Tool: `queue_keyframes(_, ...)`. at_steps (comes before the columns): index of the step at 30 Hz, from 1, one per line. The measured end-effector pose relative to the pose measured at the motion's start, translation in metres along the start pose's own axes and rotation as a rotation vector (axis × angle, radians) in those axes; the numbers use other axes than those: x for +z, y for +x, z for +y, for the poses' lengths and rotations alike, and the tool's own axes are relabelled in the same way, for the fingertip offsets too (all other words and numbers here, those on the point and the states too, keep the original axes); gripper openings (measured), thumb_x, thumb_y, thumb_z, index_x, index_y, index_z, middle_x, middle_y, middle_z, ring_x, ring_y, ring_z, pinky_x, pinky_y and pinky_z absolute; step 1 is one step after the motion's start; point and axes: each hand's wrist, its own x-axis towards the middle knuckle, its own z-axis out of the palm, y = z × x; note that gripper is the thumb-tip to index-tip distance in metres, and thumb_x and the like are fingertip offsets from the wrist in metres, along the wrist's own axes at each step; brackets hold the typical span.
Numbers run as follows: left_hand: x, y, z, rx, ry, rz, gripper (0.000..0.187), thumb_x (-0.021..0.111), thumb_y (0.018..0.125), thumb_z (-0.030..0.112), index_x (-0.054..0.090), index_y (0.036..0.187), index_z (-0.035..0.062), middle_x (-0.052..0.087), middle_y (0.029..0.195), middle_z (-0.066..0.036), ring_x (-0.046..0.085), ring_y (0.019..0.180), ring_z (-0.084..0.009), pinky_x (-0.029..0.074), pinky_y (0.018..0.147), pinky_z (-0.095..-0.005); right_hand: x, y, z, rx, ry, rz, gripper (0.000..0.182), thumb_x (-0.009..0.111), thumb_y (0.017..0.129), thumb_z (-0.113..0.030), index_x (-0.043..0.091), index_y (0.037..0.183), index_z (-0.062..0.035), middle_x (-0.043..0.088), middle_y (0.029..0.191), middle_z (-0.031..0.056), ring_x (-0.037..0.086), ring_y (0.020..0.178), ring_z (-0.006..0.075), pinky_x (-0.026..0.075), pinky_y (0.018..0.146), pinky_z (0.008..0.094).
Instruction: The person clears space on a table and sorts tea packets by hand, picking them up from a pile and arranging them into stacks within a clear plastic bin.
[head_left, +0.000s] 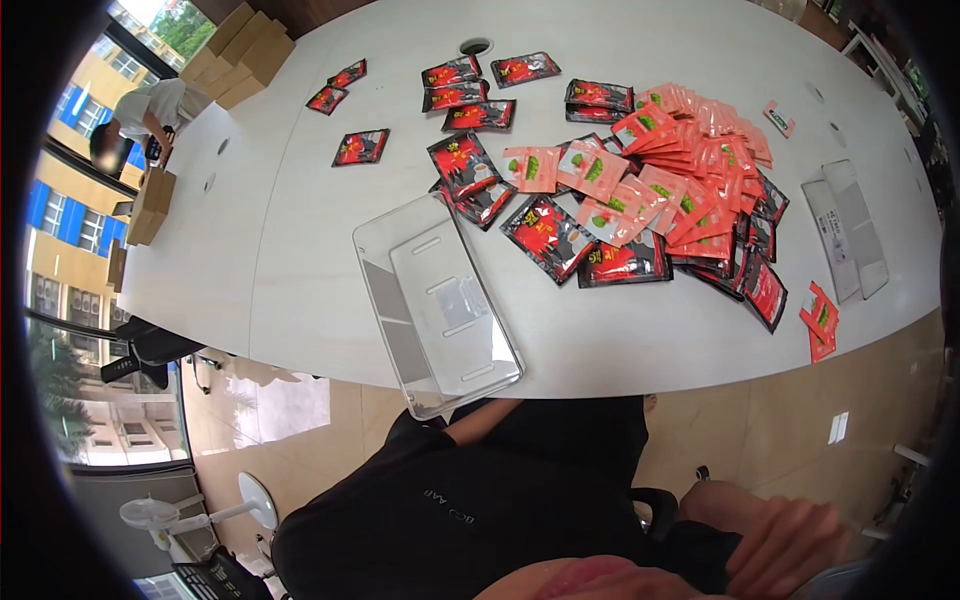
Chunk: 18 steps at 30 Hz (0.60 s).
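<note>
My right hand (790,548) is raised beside my face at the lower right, well away from the table; its fingers look bent but are blurred. Only my left forearm (482,422) shows, in my lap under the table edge, and the hand itself is hidden. Closest to that forearm, a clear plastic bin (440,300) lies at the table's front edge, its near end reaching past the edge. Beyond it are black-and-red packets (548,238), some single and some overlapping. A spread pile of pink sachets (690,150) with green pictures covers part of them.
Another clear bin (845,230) sits at the right, near a few loose pink sachets (820,312). Cardboard boxes (240,55) are stacked at the far left. Another person (150,110) bends over the table there. A white fan (150,513) stands on the floor.
</note>
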Motion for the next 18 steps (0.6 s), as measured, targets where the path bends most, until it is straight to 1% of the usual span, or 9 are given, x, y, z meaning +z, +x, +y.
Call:
queue_keyframes(1, -0.013, -0.017, -0.004, -0.003, 0.009, -0.006, 0.023, 0.071, 0.095, 0.027, 0.064, 0.095, 0.0048, 0.062, 0.081, -0.004, 0.058, 0.073, -0.0167, 0.048, 0.068, -0.0345, -0.008, 0.008, 0.001, 0.039, 0.226, -0.234, 0.033, 0.056, 0.100, -0.028, 0.062, 0.078, -0.0044, 0.066, 0.078, 0.0257, 0.066, 0.057, 0.0303, 0.050, 0.044, 0.0381)
queue_keyframes(2, -0.016, -0.022, -0.004, -0.010, 0.012, -0.019, 0.023, 0.071, 0.095, 0.027, 0.064, 0.095, 0.0048, 0.062, 0.081, -0.004, 0.058, 0.073, -0.0167, 0.048, 0.068, -0.0346, -0.011, 0.015, 0.002, 0.034, 0.231, -0.227, 0.033, 0.056, 0.100, -0.028, 0.062, 0.078, -0.0044, 0.066, 0.078, 0.0257, 0.066, 0.057, 0.0303, 0.050, 0.044, 0.0381)
queue_keyframes(4, -0.013, -0.012, -0.001, -0.033, 0.008, -0.052, 0.023, 0.071, 0.095, 0.027, 0.064, 0.095, 0.0048, 0.063, 0.081, -0.004, 0.058, 0.073, -0.0168, 0.049, 0.068, -0.0346, -0.013, 0.031, 0.004, 0.173, 0.498, -0.317, 0.029, 0.053, 0.098, -0.017, 0.061, 0.074, -0.0033, 0.053, 0.061, 0.0109, 0.055, 0.046, 0.0247, 0.047, 0.041, 0.0364)
queue_keyframes(5, 0.000, -0.004, 0.006, -0.045, 0.002, -0.072, 0.023, 0.071, 0.095, 0.027, 0.065, 0.095, 0.0048, 0.063, 0.081, -0.004, 0.058, 0.073, -0.0168, 0.049, 0.068, -0.0346, -0.014, 0.036, 0.005, 0.173, 0.504, -0.299, 0.029, 0.053, 0.098, -0.017, 0.061, 0.074, -0.0033, 0.053, 0.061, 0.0109, 0.055, 0.046, 0.0247, 0.047, 0.041, 0.0364)
queue_keyframes(7, 0.010, 0.001, 0.013, -0.081, -0.015, -0.130, 0.023, 0.071, 0.095, 0.027, 0.065, 0.095, 0.0049, 0.063, 0.081, -0.004, 0.058, 0.073, -0.0169, 0.049, 0.068, -0.0346, -0.011, 0.039, 0.003, 0.192, 0.589, -0.223, 0.028, 0.053, 0.097, -0.012, 0.059, 0.071, -0.0039, 0.051, 0.061, 0.0093, 0.055, 0.049, 0.0241, 0.049, 0.044, 0.0374)
queue_keyframes(9, 0.010, 0.006, 0.012, -0.113, -0.031, -0.183, 0.023, 0.071, 0.095, 0.027, 0.065, 0.095, 0.0049, 0.063, 0.082, -0.004, 0.059, 0.074, -0.0170, 0.049, 0.069, -0.0346, -0.006, 0.031, -0.003, 0.191, 0.533, -0.168, 0.027, 0.052, 0.096, -0.010, 0.060, 0.071, -0.0039, 0.053, 0.064, 0.0100, 0.057, 0.051, 0.0236, 0.050, 0.046, 0.0384)
queue_keyframes(12, 0.004, 0.001, 0.013, -0.126, -0.036, -0.217, 0.022, 0.071, 0.095, 0.026, 0.065, 0.095, 0.0049, 0.063, 0.082, -0.004, 0.059, 0.074, -0.0171, 0.049, 0.069, -0.0347, -0.008, 0.036, 0.001, 0.213, 0.578, -0.177, 0.027, 0.053, 0.096, -0.009, 0.059, 0.070, -0.0044, 0.052, 0.063, 0.0096, 0.056, 0.051, 0.0230, 0.049, 0.045, 0.0374)
queue_keyframes(16, -0.017, -0.008, 0.007, -0.167, -0.041, -0.257, 0.022, 0.071, 0.095, 0.026, 0.065, 0.095, 0.0050, 0.063, 0.082, -0.004, 0.059, 0.074, -0.0172, 0.049, 0.069, -0.0347, -0.011, 0.044, 0.010, 0.249, 0.661, -0.190, 0.027, 0.053, 0.095, -0.009, 0.058, 0.068, -0.0052, 0.052, 0.063, 0.0092, 0.056, 0.050, 0.0223, 0.048, 0.044, 0.0360)
queue_keyframes(18, -0.010, -0.007, 0.012, -0.177, -0.044, -0.257, 0.022, 0.071, 0.095, 0.026, 0.065, 0.095, 0.0050, 0.063, 0.082, -0.004, 0.059, 0.074, -0.0173, 0.049, 0.070, -0.0348, -0.014, 0.039, 0.009, 0.264, 0.679, -0.206, 0.027, 0.053, 0.095, -0.008, 0.058, 0.068, -0.0053, 0.052, 0.063, 0.0091, 0.055, 0.050, 0.0221, 0.048, 0.044, 0.0357)
